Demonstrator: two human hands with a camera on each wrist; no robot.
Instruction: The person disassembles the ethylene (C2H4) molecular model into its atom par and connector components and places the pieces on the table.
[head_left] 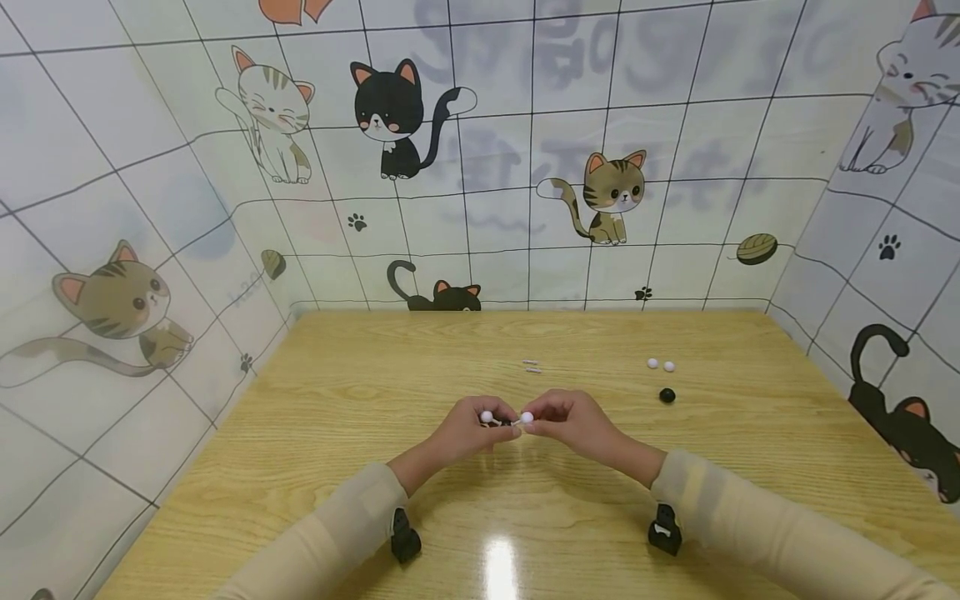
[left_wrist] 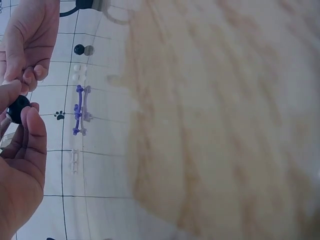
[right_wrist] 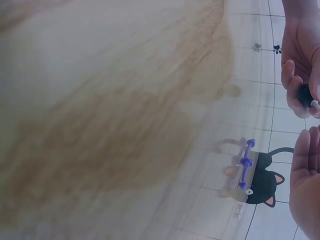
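Over the middle of the table, my left hand [head_left: 465, 435] holds a black ball [left_wrist: 18, 109] between thumb and fingers. A white ball [head_left: 487, 416] sits at the left side of this black ball, by the left fingers. My right hand [head_left: 577, 423] pinches a second white ball [head_left: 527, 417], with a short pale stick between it and the black ball. Both hands' fingertips are close together. The left fingers partly cover the black ball in the head view. In the right wrist view, the black ball [right_wrist: 304, 95] shows within the left fingers.
Beyond the hands lie two thin pale sticks [head_left: 532, 367] on the wooden table [head_left: 360, 375]. Farther right are two white balls [head_left: 661, 365] and a loose black ball [head_left: 667, 396]. A purple knobbed piece [left_wrist: 77, 110] shows in the wrist views. Cat-print curtains [head_left: 495, 208] surround the table.
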